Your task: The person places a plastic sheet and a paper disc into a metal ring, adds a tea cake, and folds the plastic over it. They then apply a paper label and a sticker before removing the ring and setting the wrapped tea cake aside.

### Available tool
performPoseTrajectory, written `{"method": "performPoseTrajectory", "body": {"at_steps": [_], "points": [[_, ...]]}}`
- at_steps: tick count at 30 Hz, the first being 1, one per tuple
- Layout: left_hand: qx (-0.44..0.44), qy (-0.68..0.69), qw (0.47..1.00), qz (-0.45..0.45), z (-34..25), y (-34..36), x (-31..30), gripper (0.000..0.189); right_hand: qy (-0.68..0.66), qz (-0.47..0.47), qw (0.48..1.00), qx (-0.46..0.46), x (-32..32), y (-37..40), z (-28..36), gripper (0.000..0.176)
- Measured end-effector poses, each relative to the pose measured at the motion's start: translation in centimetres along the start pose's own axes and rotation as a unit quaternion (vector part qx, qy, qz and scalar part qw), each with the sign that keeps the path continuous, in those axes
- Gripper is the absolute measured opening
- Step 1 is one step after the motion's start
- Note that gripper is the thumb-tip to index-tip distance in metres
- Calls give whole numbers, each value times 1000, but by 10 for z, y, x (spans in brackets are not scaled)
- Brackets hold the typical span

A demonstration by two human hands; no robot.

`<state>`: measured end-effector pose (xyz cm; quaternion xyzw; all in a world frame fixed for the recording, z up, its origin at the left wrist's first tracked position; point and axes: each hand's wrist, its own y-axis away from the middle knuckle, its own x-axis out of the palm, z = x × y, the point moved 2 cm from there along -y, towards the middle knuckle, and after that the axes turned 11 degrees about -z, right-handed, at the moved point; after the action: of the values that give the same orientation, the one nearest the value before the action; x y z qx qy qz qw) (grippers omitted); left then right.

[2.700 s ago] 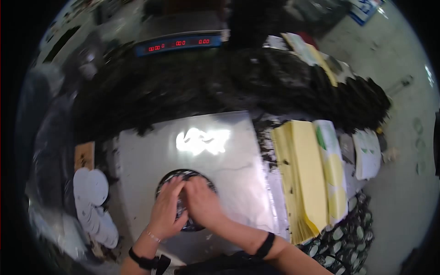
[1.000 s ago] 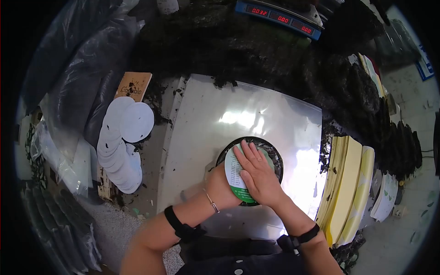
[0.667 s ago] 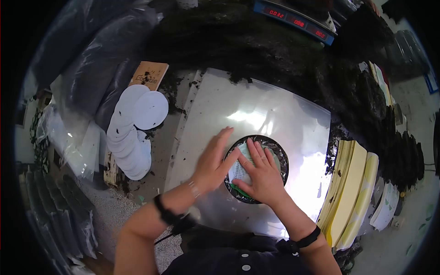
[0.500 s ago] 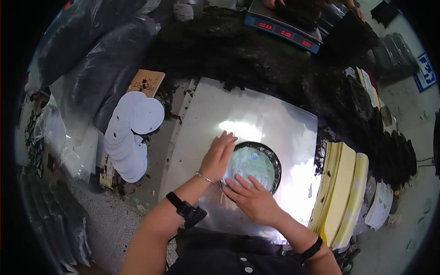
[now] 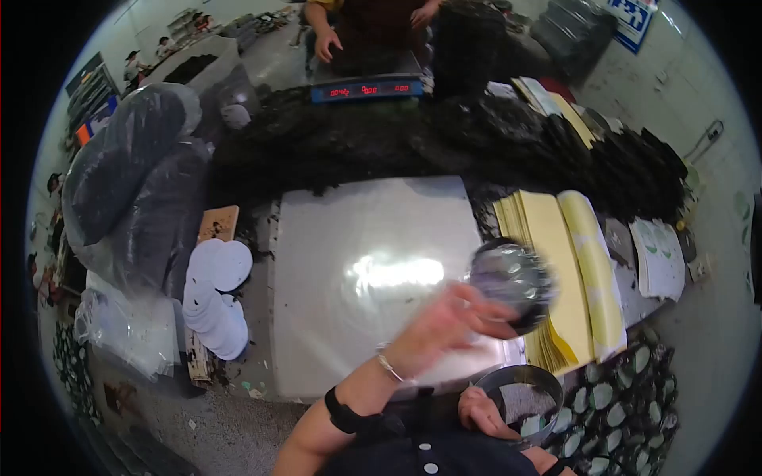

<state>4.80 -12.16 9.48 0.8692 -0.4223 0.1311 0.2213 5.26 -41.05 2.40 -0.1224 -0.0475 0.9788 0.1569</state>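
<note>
A round black pack in clear plastic point(image 5: 514, 278) is off the metal sheet, over its right edge by the yellow papers. My left hand point(image 5: 452, 325), smeared by motion, has its fingers on the pack's lower left edge and seems to grip it. Close to my body, my right hand point(image 5: 486, 412) is closed on the left rim of a round metal ring point(image 5: 556, 389). The shiny metal sheet point(image 5: 341, 254) lies flat in front of me.
White paper discs point(image 5: 214, 309) overlap at the left, beside plastic bags point(image 5: 131, 325). Yellow papers point(image 5: 548, 246) are stacked on the right. Dark flaky material point(image 5: 357, 143) spreads behind, before a scale point(image 5: 367, 89) and another person's hand point(image 5: 325, 44). Several round packs point(image 5: 611, 404) lie lower right.
The round pack has left the sheet and moved right with my left hand, its green label no longer showing. My right hand has dropped toward my body onto the metal ring. The view has shifted.
</note>
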Motion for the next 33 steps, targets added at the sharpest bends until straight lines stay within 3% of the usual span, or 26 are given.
{"method": "performPoseTrajectory", "body": {"at_steps": [2,4,5,6,7,9,10,12,13,15,17,19,21,23,24,26,27,28,29,30,33], "points": [[36,-174,983,52,19,25,51,34,219,-157,949,164,7,51,-6,48],[101,-346,926,114,30,33,90,36,125,-264,895,338,-4,87,-24,62],[139,-429,881,145,35,35,102,38,-86,-288,858,417,-7,103,-34,69],[164,-532,817,150,67,31,95,40,-312,-348,793,390,-10,100,3,80],[187,-625,744,145,109,22,82,41,-313,-353,791,389,-14,101,19,80],[182,-636,737,137,145,13,69,37,-277,-379,816,337,-16,103,46,87],[180,-639,734,143,148,4,58,37,-359,-425,753,352,-24,91,63,84],[81,-497,848,168,151,-3,38,35,-379,-444,747,317,-46,85,81,68],[80,-497,848,164,150,0,40,35,-354,-452,760,304,-56,74,91,62],[97,-426,898,48,139,10,35,29,-314,-446,784,296,-72,49,107,57],[124,-443,888,28,140,13,48,25,-284,-459,798,267,-84,25,121,49],[374,-574,727,48,138,17,62,19,-246,-464,824,214,-98,5,135,48],[339,-564,748,82,147,6,50,14,-239,-461,833,192,-112,-10,142,47],[77,-466,878,75,141,-5,31,17,-232,-460,841,168,-122,-23,144,45],[73,-464,880,77,129,-6,28,17,-209,-469,841,170,-126,-29,143,43],[5,-322,947,4,105,-4,22,11,-180,-489,835,179,-130,-45,138,40],[-2,-321,947,6,108,-4,25,11,-179,-491,832,185,-132,-54,133,40],[141,-426,891,69,111,-1,38,11,-171,-501,828,186,-135,-64,128,40],[280,-514,801,128,114,3,54,11,-161,-510,824,186,-137,-73,124,40],[279,-558,774,108,106,5,74,10,-159,-523,817,184,-138,-83,123,40],[283,-535,780,158,139,-8,68,14,-150,-506,836,151,-146,-103,122,40]]}}
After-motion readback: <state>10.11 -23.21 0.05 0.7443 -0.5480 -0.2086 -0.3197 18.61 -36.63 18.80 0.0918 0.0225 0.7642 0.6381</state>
